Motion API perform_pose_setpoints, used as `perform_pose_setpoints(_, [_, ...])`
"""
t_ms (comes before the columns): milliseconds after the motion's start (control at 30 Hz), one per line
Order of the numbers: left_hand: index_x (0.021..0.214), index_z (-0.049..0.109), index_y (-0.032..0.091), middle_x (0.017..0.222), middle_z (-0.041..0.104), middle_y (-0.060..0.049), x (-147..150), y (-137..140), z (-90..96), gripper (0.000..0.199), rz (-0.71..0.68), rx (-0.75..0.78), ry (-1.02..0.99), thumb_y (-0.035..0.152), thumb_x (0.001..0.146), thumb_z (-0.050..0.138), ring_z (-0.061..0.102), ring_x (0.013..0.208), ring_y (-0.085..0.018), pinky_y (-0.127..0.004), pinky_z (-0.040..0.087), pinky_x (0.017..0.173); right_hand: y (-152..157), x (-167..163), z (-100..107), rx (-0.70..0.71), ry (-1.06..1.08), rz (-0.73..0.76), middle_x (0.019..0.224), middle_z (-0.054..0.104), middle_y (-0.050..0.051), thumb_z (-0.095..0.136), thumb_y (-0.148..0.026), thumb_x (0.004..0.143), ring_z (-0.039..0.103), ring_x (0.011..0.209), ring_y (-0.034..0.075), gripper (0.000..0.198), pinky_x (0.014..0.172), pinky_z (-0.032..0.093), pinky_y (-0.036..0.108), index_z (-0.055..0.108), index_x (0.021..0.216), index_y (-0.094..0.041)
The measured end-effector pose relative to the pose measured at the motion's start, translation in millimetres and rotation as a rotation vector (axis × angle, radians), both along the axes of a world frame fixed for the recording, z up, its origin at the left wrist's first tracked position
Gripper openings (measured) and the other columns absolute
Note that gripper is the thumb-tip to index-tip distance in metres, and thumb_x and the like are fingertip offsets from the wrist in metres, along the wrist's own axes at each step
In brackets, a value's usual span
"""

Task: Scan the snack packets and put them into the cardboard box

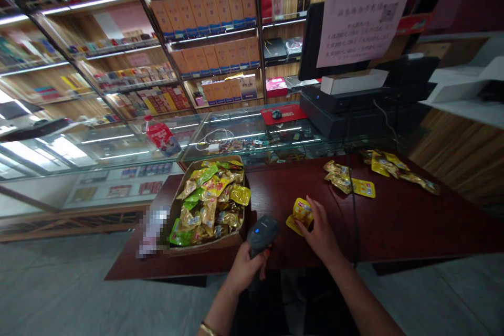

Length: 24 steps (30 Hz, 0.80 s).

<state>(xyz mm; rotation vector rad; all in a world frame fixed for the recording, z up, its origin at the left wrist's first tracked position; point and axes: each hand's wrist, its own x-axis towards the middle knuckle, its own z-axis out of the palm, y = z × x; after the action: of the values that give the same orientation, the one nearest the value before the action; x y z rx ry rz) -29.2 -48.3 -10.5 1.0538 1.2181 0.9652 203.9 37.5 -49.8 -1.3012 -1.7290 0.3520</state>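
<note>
While the scanner (266, 231) is in hand: work under way, judged partway; one item at the fingers, other packets divided between a box and two loose groups.
Left hand (249, 269): fingers wrapped round the scanner's handle; blue light lit on the scanner's body.
Right hand (323, 235): thumb and fingertips grasping the yellow packet (303, 210) at its right side.
Yellow packet: over the dark red table (277, 181), just right of the scanner and apart from it; one packet or two together, cannot tell; resting or lifted, cannot tell.
Box (222, 243): cardboard, uncovered, on the table left of the scanner; heaped with gold, green and yellow packets, several up against the rim.
Near group (338, 177): gold packets with a flat yellow one at the right end, beyond the right hand; untouched.
Far group (388, 165): gold and yellow packets towards the table's right, trailing outward; untouched.
Packets dealt with: judged to be one of the two lots, boxed or loose; which, not shown.
Packets outstanding: the one at the right hand, plus whichever lot is not dealt with; count uncertain, as many overlap.
Glass counter (244, 115): behind the table; bears a mouse (276, 114) on a red mat (293, 111).
</note>
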Motion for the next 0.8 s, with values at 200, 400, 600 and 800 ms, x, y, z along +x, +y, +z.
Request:
perform_pose_setpoints(200, [0.082, 0.063, 0.014, 0.045, 0.056, 0.004, -2.0, 0.4, -1.1, 0.043, -0.018, 0.019, 0.029, 0.056, 0.077, 0.074, 0.049, 0.035, -0.010, -0.020, 0.037, 0.040, 2.8, 1.4, -0.3, -0.022, 0.019, 0.045, 0.138, 0.054, 0.012, 0.056, -0.038, 0.097, 0.057, 0.129, 0.029, 0.053, 0.108, 0.050, 0.047, 0.046, 0.149, -0.029])
perform_pose_setpoints(400, [0.079, 0.062, 0.015, 0.049, 0.054, 0.004, -1.2, -2.3, -3.3, 0.036, -0.086, 0.060, 0.114, 0.049, 0.078, 0.074, 0.049, 0.038, -0.009, -0.019, 0.038, 0.041, 6.3, 3.4, -3.0, -0.125, 0.220, 0.064, 0.142, 0.058, 0.014, 0.059, -0.038, 0.095, 0.063, 0.124, 0.027, 0.071, 0.100, 0.056, 0.043, 0.029, 0.158, -0.025])
perform_pose_setpoints(600, [0.076, 0.062, 0.015, 0.053, 0.053, 0.003, -4.3, -3.9, -7.2, 0.044, -0.098, 0.068, 0.091, 0.056, 0.075, 0.076, 0.049, 0.039, -0.009, -0.019, 0.038, 0.041, 0.3, -0.3, 0.6, -0.104, 0.176, -0.017, 0.136, 0.062, 0.016, 0.062, -0.041, 0.093, 0.063, 0.124, 0.029, 0.072, 0.103, 0.053, 0.046, 0.034, 0.155, -0.020])
perform_pose_setpoints(800, [0.075, 0.065, 0.014, 0.053, 0.054, 0.002, -6.5, -4.1, -9.2, 0.048, -0.093, 0.079, 0.053, 0.060, 0.075, 0.076, 0.049, 0.039, -0.009, -0.019, 0.038, 0.041, 0.4, -0.2, -1.4, -0.082, 0.127, -0.022, 0.140, 0.061, 0.016, 0.060, -0.041, 0.094, 0.063, 0.126, 0.029, 0.069, 0.103, 0.055, 0.046, 0.035, 0.155, -0.020])
